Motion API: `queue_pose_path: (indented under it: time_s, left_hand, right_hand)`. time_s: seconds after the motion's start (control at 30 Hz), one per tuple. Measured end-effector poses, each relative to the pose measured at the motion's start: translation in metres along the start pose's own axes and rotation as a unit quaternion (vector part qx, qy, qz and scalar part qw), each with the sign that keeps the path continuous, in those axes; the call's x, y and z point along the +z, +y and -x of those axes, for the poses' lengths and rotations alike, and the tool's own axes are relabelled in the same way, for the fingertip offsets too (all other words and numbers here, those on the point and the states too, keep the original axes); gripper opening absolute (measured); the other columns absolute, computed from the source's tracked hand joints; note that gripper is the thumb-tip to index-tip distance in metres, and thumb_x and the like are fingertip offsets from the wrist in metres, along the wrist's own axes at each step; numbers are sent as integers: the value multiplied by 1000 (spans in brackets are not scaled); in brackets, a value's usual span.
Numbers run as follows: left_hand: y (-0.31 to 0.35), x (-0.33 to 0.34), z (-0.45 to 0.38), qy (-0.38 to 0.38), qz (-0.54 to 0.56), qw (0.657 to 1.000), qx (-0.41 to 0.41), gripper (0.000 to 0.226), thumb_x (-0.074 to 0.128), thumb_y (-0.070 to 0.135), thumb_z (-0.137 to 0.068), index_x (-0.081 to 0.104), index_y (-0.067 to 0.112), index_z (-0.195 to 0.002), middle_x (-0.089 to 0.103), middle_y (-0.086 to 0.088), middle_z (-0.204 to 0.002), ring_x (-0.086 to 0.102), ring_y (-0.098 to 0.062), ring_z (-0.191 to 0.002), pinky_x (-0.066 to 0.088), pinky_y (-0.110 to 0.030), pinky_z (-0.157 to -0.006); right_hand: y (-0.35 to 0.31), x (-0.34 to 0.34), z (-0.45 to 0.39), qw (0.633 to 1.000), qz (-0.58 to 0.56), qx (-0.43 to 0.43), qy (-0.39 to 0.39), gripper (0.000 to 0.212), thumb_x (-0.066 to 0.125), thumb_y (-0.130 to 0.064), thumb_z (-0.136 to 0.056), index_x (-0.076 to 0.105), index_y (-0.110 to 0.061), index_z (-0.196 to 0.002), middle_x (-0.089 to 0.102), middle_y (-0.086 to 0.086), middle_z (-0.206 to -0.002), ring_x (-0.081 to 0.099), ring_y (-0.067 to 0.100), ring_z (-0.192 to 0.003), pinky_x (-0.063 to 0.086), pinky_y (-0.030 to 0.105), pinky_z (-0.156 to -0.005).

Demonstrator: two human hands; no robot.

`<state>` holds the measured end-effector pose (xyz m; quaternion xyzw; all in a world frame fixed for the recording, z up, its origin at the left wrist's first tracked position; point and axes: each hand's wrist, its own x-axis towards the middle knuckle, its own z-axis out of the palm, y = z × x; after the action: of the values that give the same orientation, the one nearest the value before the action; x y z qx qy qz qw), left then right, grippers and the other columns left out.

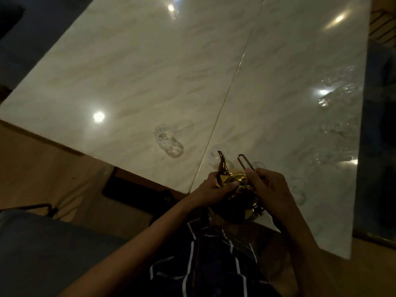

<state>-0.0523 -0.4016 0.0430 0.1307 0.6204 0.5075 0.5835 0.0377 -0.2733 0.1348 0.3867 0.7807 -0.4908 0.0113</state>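
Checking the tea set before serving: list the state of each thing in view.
Teapot: held at the table's near edge, spout pointing away.
Wire handle: raised, pinched by the right hand.
Left hand: grips the teapot's body.
Lone glass: on table, looks empty.
Far-right glasses: blurred, cannot tell.

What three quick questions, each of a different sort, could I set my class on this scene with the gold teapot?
1. True or false: the right hand grips the wire handle of the gold teapot.
2. Where is the left hand? A) holding the teapot; B) flat on the table; C) round a glass.
3. Short answer: what does the clear glass nearest the teapot's spout rest on?

Key: 1 true; 2 A; 3 the marble table.
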Motion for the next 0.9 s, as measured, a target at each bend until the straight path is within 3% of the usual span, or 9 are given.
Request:
queue_pose_path:
  time_s: [0.03, 0.13, 0.27, 0.33, 0.47, 0.6, 0.73, 0.9]
  left_hand:
    - [2, 6, -2, -10, 11, 1000, 2, 11, 64, 32, -105, 55, 33, -113, 70, -4, -117, 72, -16, -105, 59, -38, -99]
    - [4, 22, -11, -17, 38, 999, -5, 19, 61, 24, -107, 53, 39, -98, 71, 5, -98, 73, -5, -86, 60, -35, -94]
    - [3, 36, -21, 5, 88, 996, -20, 14, 65, 27, -105, 63, 35, -94, 80, 8, -82, 76, -25, -100, 56, -51, -105]
    - [2, 40, -25, 7, 106, 994, -26, 11, 66, 30, -104, 67, 35, -95, 82, 10, -85, 76, -30, -109, 56, -51, -107]
    - [-5, 44, -36, 3, 127, 991, -34, 4, 66, 34, -104, 69, 36, -101, 83, 12, -95, 78, -15, -102, 56, -49, -108]
    - [-14, 45, -49, 5, 125, 992, -35, 27, 70, 46, -99, 70, 30, -120, 79, 0, -120, 76, -22, -113, 55, -52, -109]
    - [-21, 47, -59, -4, 111, 993, -39, 49, 66, 57, -97, 67, 25, -135, 77, -1, -126, 75, -20, -117, 54, -51, -110]
    - [-26, 48, -64, 8, 112, 993, -39, 48, 65, 54, -99, 68, 23, -135, 78, 0, -125, 75, -17, -115, 57, -43, -107]
  right_hand:
    - [4, -4, 0, 1000, 6, 3, 2, 45, 54, -55, -87, 73, -16, -78, 71, 15, -76, 71, 35, -77, 59, 57, -71]
    - [12, -14, -2, 1000, 23, 3, 3, 50, 51, -59, -88, 73, -14, -81, 71, 13, -77, 71, 31, -76, 59, 55, -71]
    - [17, -21, -13, 998, 59, -10, 18, 43, 52, -45, -96, 69, -13, -72, 67, 13, -70, 67, 30, -71, 57, 50, -68]
    - [20, -23, -18, 997, 67, -11, 21, 42, 53, -40, -98, 68, -14, -69, 65, 13, -67, 65, 28, -68, 55, 46, -68]
    - [22, -25, -26, 995, 91, -19, 22, 43, 54, -37, -99, 66, -13, -64, 59, 6, -59, 56, 15, -58, 45, 34, -62]
    - [22, -25, -35, 994, 111, 4, 22, 42, 53, -41, -97, 71, -15, -70, 67, 5, -68, 65, 21, -70, 53, 40, -72]
    - [23, -25, -41, 994, 107, 11, 16, 42, 53, -40, -97, 72, -13, -72, 69, 9, -71, 67, 24, -74, 56, 45, -75]
    - [26, -28, -42, 995, 101, 15, 14, 41, 54, -39, -96, 73, -13, -71, 69, 10, -70, 67, 25, -72, 55, 45, -74]
